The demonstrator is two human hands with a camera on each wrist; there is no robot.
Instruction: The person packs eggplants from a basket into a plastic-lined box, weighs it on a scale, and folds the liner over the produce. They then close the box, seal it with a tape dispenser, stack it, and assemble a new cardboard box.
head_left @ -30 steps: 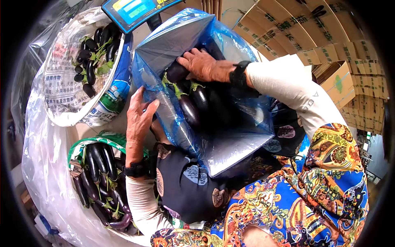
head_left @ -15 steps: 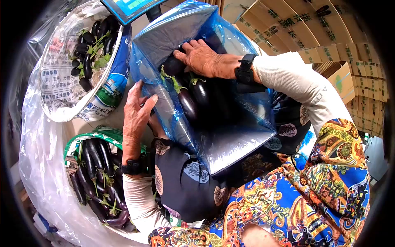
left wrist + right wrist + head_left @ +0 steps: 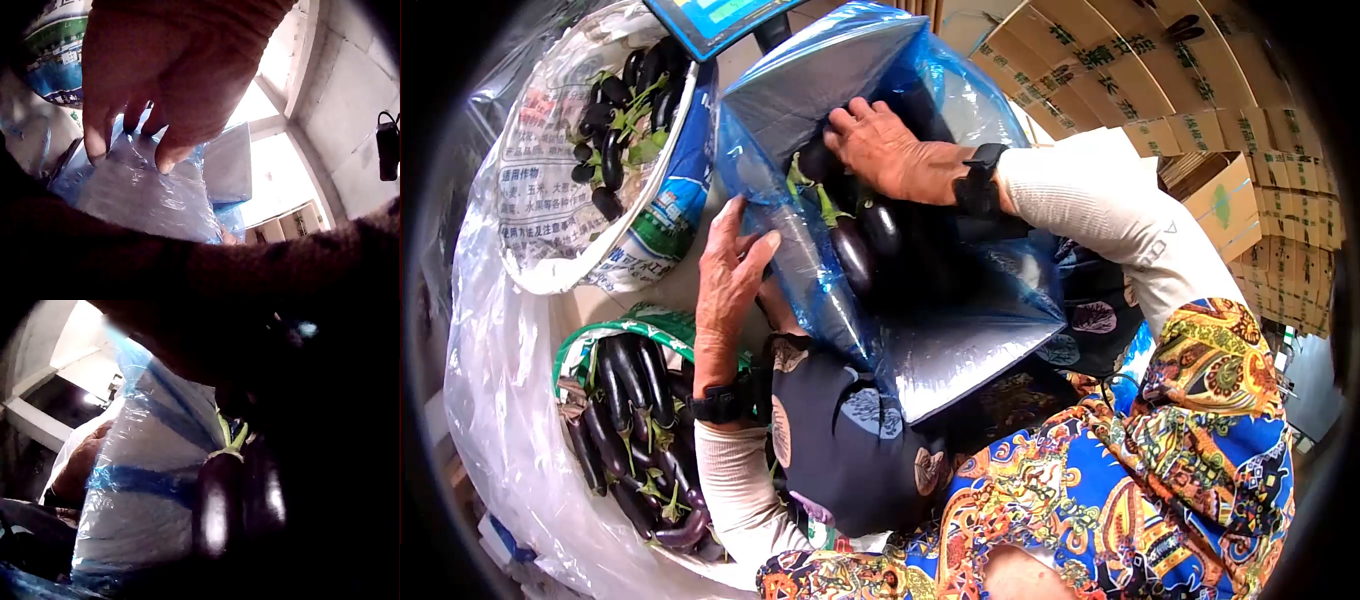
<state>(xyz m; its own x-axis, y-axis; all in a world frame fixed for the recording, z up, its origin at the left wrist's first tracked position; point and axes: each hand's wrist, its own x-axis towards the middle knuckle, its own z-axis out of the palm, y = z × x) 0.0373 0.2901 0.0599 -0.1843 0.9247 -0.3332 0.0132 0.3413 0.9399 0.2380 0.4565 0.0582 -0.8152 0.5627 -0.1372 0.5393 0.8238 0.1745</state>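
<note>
A carton lined with blue plastic film (image 3: 785,270) is tilted in front of me, with dark purple eggplants (image 3: 852,255) in it, green stems toward the far end. My right hand (image 3: 885,155) reaches inside, palm down over the eggplants at the far end. Its fingers lie loosely bent and their tips are hidden. Two glossy eggplants (image 3: 219,503) show below this hand in the right wrist view. My left hand (image 3: 730,270) rests its spread fingers and thumb against the carton's left outer side. The left wrist view shows those fingertips on the film-covered wall (image 3: 134,187).
At the lower left a green-rimmed basket (image 3: 575,360) holds many eggplants. Above it stands a white woven sack (image 3: 540,225) with smaller eggplants. A scale display (image 3: 710,25) stands at the top, beyond the carton. Stacked flat cardboard (image 3: 1090,70) fills the upper right.
My right hand has pressed lower over the far eggplants, and the eggplant under it has shifted slightly away and left. My left hand stays at the carton's side. The whole view has moved slightly.
</note>
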